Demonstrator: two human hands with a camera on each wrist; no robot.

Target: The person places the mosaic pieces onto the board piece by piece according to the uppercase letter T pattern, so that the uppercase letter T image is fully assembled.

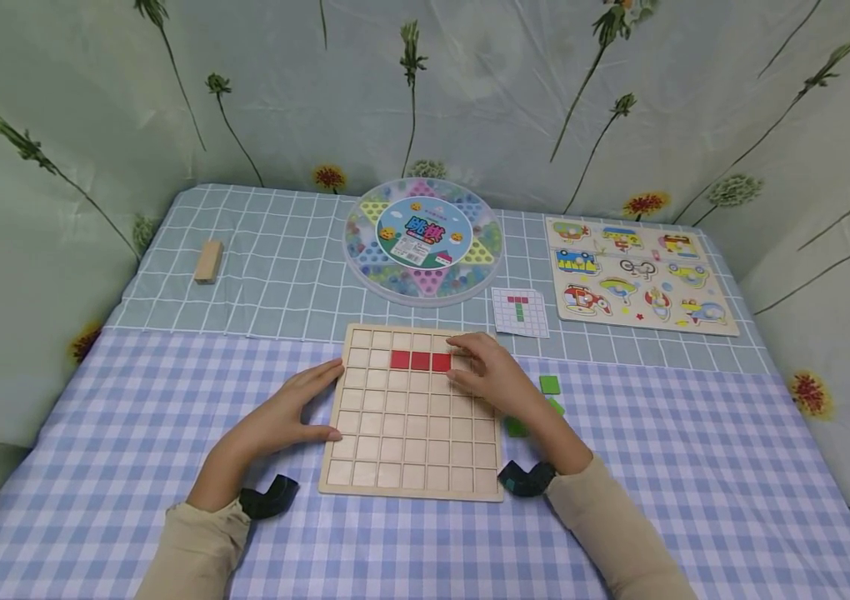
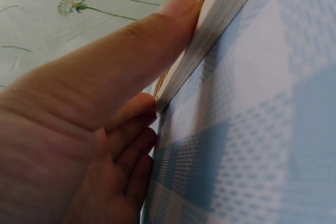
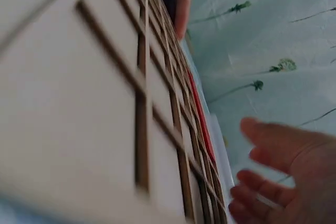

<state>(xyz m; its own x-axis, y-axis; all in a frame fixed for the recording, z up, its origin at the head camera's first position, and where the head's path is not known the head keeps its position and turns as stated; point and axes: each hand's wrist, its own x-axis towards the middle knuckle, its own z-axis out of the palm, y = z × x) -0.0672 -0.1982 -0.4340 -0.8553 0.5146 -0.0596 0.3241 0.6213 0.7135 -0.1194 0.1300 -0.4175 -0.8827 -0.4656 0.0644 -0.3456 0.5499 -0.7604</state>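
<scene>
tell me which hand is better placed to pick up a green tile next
Probably the right hand: it appears empty, close to the green square tiles. The left hand touches the wooden grid board's left edge, farther away.

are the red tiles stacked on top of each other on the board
No, the three red tiles lie side by side in one row of the wooden board.

The right arm point(image 1: 563, 446) partly hides two green tiles point(image 1: 516, 427); the sleeves point(image 1: 620, 525) run off the bottom edge; the board point(image 3: 79, 103) blurs in the right wrist view.
</scene>
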